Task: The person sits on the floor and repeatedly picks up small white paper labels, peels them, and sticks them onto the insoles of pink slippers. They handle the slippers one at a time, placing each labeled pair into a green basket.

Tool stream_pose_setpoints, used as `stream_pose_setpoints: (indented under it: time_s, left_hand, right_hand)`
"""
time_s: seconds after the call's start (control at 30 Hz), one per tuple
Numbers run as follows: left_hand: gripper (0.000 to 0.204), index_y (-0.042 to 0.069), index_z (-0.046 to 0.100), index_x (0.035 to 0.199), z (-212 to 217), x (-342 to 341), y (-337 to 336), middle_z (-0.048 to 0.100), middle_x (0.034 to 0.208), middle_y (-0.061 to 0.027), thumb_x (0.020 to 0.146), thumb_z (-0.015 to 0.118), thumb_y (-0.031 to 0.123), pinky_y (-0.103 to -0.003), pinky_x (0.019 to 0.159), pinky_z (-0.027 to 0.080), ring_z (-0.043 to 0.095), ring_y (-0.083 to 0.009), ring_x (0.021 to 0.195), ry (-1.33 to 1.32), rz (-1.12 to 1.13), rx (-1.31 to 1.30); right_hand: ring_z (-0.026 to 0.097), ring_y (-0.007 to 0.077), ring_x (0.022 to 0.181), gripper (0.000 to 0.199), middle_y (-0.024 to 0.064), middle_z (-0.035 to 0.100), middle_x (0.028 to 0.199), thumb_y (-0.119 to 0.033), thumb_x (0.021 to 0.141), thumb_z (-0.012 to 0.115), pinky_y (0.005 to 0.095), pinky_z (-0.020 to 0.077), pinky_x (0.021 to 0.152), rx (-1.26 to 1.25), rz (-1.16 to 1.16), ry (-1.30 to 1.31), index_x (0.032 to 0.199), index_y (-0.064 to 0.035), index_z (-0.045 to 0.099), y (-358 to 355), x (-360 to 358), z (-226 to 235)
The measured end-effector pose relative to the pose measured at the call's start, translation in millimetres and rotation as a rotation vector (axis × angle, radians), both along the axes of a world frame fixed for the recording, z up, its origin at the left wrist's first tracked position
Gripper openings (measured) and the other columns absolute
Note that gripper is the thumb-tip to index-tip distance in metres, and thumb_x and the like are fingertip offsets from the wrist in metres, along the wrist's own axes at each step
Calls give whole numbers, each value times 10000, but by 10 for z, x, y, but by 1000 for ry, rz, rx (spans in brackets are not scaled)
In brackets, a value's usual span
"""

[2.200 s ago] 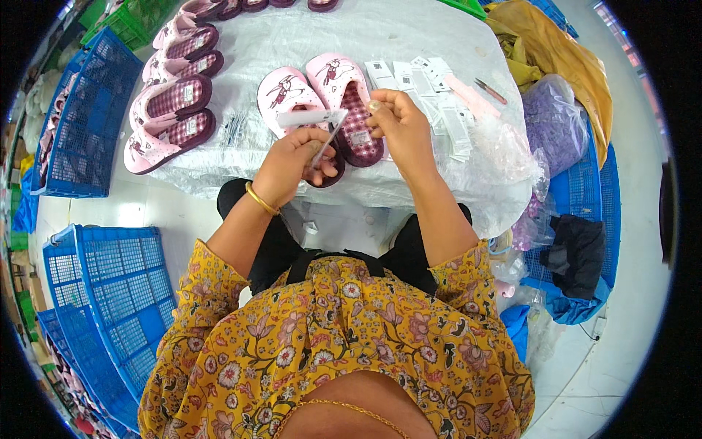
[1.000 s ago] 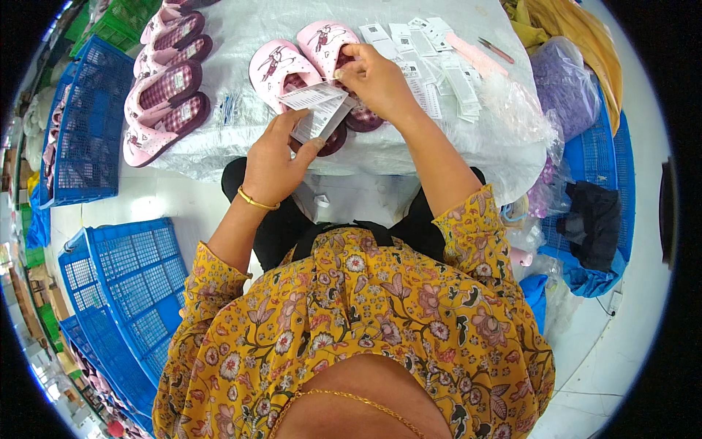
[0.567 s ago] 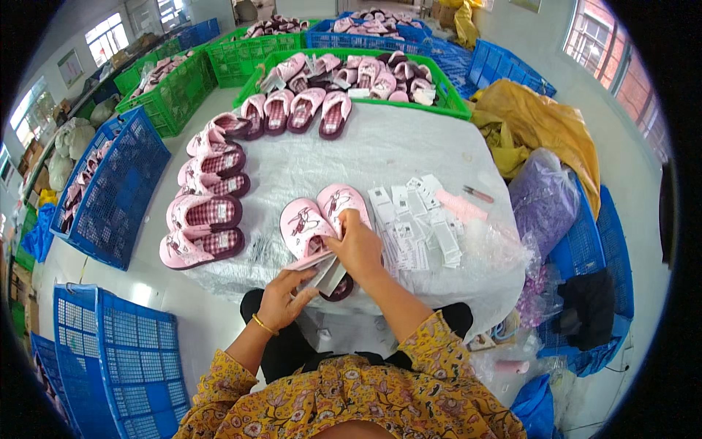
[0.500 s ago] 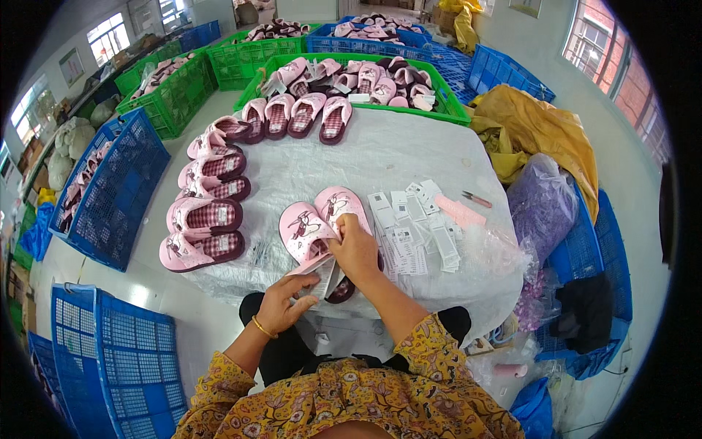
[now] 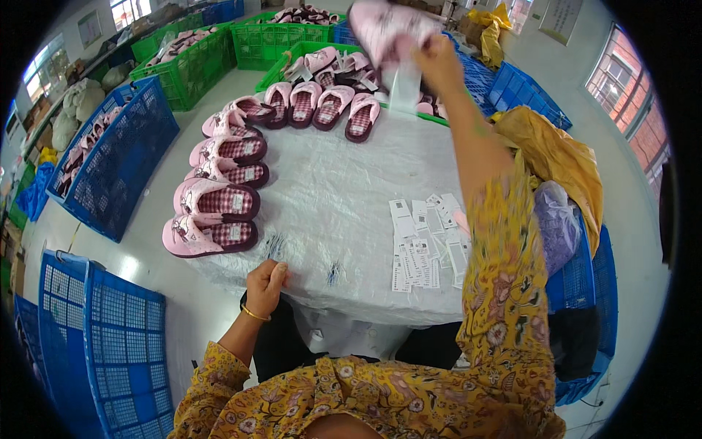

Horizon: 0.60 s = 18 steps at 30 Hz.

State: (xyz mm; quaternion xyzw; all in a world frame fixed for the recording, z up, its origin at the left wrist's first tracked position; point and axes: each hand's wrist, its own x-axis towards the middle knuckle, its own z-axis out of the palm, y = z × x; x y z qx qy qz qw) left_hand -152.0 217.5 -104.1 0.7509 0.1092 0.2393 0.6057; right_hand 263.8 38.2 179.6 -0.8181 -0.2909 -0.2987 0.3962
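Fingers (image 5: 426,57) of the right hand (image 5: 441,67) pinch a pink slipper (image 5: 387,33), blurred, near its opening; whether a second one sits behind it, I cannot tell. Landmark: green crate (image 5: 274,75), heaped with slippers, beyond the far edge of the surface (image 5: 336,175). Held slipper is up in the air, hiding part of that crate from where I stand; a white tag (image 5: 404,89) hangs below it. Left hand (image 5: 265,284): well apart from the crate, at the opposite edge of the surface, its fingers curled in, thumb against them; contents, if any, hidden. Row of slippers (image 5: 212,194): starts just before the crate, bends, runs toward the person. White paper tags (image 5: 414,260) overlap, well this side of the crate.
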Motion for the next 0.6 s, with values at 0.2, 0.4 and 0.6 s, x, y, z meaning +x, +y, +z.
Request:
stream_pose_setpoints:
  time_s: [0.2, 0.4, 0.6]
  left_hand:
    - [136, -1, 622, 829, 161, 123, 327, 596, 718, -67, 910, 628, 108, -283, 591, 449, 564, -135, 639, -23, 132, 168]
    - [78, 28, 628, 889, 874, 1258, 546, 624, 803, -109, 863, 660, 94, -327, 599, 470, 609, -253, 682, -127, -47, 623]
    - [253, 86, 646, 1073, 729, 2885, 861, 631, 1030, -141, 852, 648, 210, -417, 838, 495, 611, -317, 989, -38, -100, 868]
  right_hand:
    - [674, 239, 875, 311, 111, 709, 950, -343, 869, 673, 362, 509, 789, -59, 153, 142, 1043, -86, 670, 404, -282, -561]
    - [582, 87, 782, 182, 15, 656, 869, -193, 885, 682, 253, 475, 714, 20, 428, 815, 1010, -62, 668, -218, -1206, -1921]
    - [608, 108, 773, 216, 41, 683, 869, -203, 899, 679, 271, 499, 721, -173, 351, 961, 1029, -33, 659, -762, -2007, -1817]
